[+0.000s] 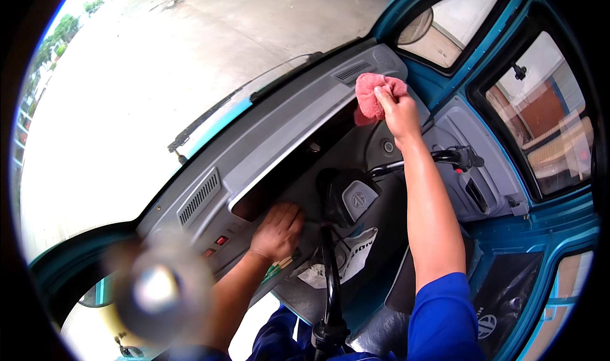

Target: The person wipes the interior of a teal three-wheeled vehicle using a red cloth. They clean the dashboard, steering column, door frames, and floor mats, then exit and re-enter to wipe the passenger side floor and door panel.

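Observation:
A crumpled pink cloth (pixel 373 94) is bunched in my right hand (pixel 400 114), which grips it over the right end of the grey dashboard (pixel 279 139), close to the air vent there. My left hand (pixel 278 231) rests against the lower edge of the dashboard, left of the steering column. Its fingers bend down and their tips are hidden, so I cannot see whether anything is in them. Red switches (pixel 221 240) sit on the panel just left of that hand. Between my arms stands the handlebar's centre cover (pixel 358 199), dark with a grey pad.
The black handlebar (pixel 332 278) runs through the cab, its right grip (pixel 470 159) near the door panel (pixel 454 132). A printed plastic sheet (pixel 359 256) lies on the floor. The windscreen wiper (pixel 210 123) lies outside. A blurred round object (pixel 155 291) blocks the lower left.

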Available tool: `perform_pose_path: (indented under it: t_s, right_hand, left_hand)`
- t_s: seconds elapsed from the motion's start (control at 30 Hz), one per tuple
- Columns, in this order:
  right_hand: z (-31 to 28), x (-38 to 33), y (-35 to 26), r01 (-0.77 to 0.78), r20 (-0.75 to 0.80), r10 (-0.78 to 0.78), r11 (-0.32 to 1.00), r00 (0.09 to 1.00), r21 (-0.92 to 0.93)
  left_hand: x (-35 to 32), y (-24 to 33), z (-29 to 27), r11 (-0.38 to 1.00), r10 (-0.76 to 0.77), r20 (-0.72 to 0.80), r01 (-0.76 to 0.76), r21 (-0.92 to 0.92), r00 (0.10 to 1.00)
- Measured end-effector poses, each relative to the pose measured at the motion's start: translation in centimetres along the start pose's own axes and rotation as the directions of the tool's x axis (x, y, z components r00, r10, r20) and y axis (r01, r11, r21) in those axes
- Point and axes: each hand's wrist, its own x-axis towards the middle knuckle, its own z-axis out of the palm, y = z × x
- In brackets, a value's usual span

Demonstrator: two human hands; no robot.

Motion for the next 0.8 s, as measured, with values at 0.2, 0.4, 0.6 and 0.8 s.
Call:
perform_pose_path:
  t_s: [0.2, 0.4, 0.6, 0.8]
  right_hand:
    - [7.9, -3.2, -4.5, 0.634, 0.419, -0.494, 0.701, 0.762, -0.327]
    - [17.2, -12.7, -7.5, 0.662, 0.762, -0.261, 0.697, 0.593, -0.276]
    - [12.5, 0.3, -8.8, 0.307, 0.622, 0.481, 0.581, 0.618, -0.754]
    - [12.0, 3.9, -9.6, 0.383, 0.507, 0.525, 0.334, 0.683, -0.861]
  left_hand:
    - [-0.1, -0.1, -0.7, 1.0, -0.01, 0.025, 0.01, -0.002, 1.0]
    - [-0.3, -0.4, -0.2, 0.999, -0.025, 0.092, 0.022, 0.034, 0.995]
    - [-1.0, -0.5, -0.1, 1.0, -0.015, 0.033, 0.016, -0.024, 0.999]
    - [-1.8, -1.3, 1.6, 0.993, -0.016, 0.005, 0.017, -0.113, 1.0]
